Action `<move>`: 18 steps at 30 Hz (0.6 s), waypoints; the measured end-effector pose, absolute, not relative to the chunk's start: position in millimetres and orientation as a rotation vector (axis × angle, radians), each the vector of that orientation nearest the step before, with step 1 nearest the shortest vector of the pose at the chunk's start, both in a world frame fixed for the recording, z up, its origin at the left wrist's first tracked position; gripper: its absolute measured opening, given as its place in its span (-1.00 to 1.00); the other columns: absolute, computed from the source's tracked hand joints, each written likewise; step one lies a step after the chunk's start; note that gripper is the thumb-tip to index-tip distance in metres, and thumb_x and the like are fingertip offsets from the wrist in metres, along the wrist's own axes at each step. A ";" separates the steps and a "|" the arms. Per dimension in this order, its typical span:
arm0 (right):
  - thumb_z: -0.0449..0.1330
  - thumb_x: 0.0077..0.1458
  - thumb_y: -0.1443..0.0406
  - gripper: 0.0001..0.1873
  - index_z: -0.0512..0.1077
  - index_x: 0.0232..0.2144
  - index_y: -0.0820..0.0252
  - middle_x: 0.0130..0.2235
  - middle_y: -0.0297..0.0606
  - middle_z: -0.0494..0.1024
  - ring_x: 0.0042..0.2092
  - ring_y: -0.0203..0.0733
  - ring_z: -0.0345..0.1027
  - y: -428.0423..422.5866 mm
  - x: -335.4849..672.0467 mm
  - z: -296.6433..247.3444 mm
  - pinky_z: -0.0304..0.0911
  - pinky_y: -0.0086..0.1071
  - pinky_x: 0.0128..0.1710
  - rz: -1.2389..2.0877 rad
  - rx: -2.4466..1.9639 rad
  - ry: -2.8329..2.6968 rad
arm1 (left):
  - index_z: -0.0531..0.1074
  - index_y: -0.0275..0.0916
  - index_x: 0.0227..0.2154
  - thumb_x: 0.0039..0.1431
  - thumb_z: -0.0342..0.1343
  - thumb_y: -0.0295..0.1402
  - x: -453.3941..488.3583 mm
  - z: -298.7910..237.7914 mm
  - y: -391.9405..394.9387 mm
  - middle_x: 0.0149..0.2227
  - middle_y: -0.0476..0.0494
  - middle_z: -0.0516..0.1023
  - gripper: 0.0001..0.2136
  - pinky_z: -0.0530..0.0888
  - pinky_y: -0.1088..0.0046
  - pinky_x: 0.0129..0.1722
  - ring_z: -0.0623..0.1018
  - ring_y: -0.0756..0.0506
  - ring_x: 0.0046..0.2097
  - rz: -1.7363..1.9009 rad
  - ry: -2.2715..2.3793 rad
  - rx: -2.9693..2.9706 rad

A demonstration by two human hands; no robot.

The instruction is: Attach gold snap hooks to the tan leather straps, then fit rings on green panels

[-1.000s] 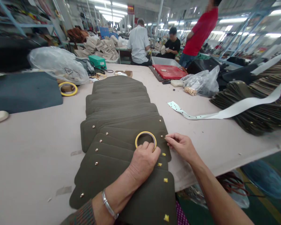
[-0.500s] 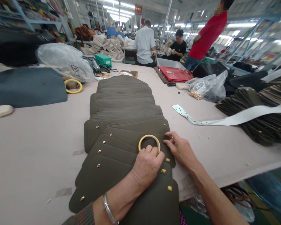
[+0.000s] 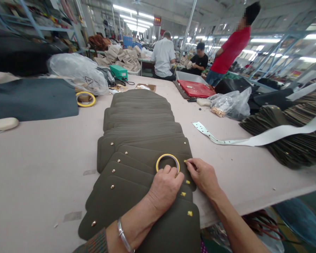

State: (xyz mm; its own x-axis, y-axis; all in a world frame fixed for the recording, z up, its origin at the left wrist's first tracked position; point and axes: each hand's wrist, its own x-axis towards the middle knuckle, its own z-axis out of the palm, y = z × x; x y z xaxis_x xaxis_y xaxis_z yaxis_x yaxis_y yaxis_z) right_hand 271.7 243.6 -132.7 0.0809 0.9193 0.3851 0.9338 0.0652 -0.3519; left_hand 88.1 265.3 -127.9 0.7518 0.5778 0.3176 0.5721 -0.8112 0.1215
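My left hand [image 3: 165, 187] is closed around the lower edge of a yellow tape roll [image 3: 168, 155], which stands over a fan of dark olive panels [image 3: 144, 151]. At the right edge of one panel, my right hand [image 3: 204, 175] has its thumb and forefinger pinched together at a small piece of yellow tape [image 3: 185, 161]. Other yellow tape bits [image 3: 183, 194] stick to the right ends of the nearer panels. Shiny metal studs [image 3: 112, 187] show along the left ends. The panels overlap in a long row running away from me.
A second yellow tape roll [image 3: 85, 99] lies at left beside a blue-grey sheet [image 3: 34, 100]. On the right are a white perforated strip [image 3: 231, 142], stacked dark pieces [image 3: 287, 147] and a plastic bag of gold-coloured parts [image 3: 218, 111]. Several people are beyond the table.
My right hand's fingers have come together and moved slightly down, and a yellow tape piece now shows at their tips. The left hand stays on the roll. The view has shifted a little.
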 end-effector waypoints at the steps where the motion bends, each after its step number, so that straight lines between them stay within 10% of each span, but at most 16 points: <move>1: 0.07 0.18 0.32 -0.82 0.48 -0.36 0.17 -0.35 -0.24 0.59 -0.34 -0.19 0.46 245.3 270.2 -131.2 0.26 -0.37 -0.31 -0.048 -1.865 -1.833 | 0.35 -0.20 -0.36 0.26 0.02 -0.42 87.9 -128.1 265.3 -0.30 -0.08 0.46 -0.93 0.45 0.32 -0.32 0.43 -0.15 -0.26 0.547 0.961 2.923; 18: 0.13 -0.08 0.40 -0.87 0.40 -0.59 0.11 -0.60 -0.41 0.46 -0.54 -0.29 0.28 235.6 255.0 -103.7 -0.06 -0.43 -0.53 0.316 -2.092 -1.903 | 0.38 -0.22 -0.35 0.30 -0.12 -0.48 78.9 -113.5 276.6 -0.39 -0.11 0.47 -0.81 0.40 0.34 -0.34 0.45 -0.12 -0.34 0.827 0.921 2.840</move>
State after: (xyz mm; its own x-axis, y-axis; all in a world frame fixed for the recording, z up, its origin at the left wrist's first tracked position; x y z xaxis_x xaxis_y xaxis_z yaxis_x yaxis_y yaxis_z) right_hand 255.0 235.6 -103.7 0.1008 0.9943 0.0357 0.9295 -0.0813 -0.3597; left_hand 78.9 276.6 -113.5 0.6808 0.5563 0.4764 0.5331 -0.8224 0.1984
